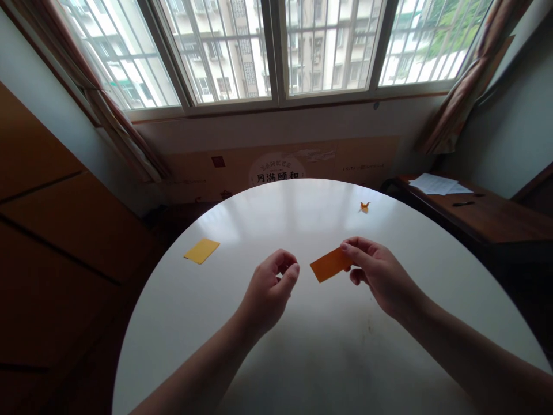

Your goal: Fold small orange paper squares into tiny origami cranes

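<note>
My right hand (380, 271) pinches one end of an orange rectangle of paper (329, 265) between thumb and fingers. The paper is held tilted above the white table, its free end pointing left. Just left of that end is my left hand (272, 288), its fingers curled in toward the thumb. Nothing shows between those fingers, and they are apart from the paper.
A stack of yellow paper (202, 251) lies on the round white table (173, 334) at the left. Near the far right edge sits a small folded orange paper figure (364, 207). Beyond, a brown cabinet (484, 213) bears white sheets (436, 184).
</note>
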Demonstrator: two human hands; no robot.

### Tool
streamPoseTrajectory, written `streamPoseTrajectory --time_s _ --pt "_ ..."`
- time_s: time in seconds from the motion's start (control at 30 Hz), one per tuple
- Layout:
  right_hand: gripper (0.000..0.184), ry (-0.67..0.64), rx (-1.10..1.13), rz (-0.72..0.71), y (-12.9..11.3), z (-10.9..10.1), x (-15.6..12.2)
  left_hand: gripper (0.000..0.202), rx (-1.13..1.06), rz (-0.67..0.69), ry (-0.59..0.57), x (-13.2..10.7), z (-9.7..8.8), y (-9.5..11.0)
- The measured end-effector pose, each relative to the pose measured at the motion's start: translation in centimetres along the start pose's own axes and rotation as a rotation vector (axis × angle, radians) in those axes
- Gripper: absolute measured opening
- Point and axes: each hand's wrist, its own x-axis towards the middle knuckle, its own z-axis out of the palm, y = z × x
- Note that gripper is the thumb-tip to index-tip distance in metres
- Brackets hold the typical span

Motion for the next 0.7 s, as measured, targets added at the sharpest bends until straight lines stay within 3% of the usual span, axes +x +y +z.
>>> streamPoseTrajectory --time_s 0.2,0.47,0.7 --pt "0.037 -0.137 -0.097 -0.003 0.6 1.2 -1.2 0.03 0.081 0.035 -0.082 -0.3 0.3 0.3" --pt "0.026 -0.271 -0.234 -0.103 1.3 2.1 -2.0 0.02 0.118 0.076 -0.1 -0.4 0.7 0.1" --pt "0.027 -0.3 -0.279 -0.122 1.0 2.2 -2.1 0.017 0.116 0.089 -0.15 -0.4 0.7 0.2"
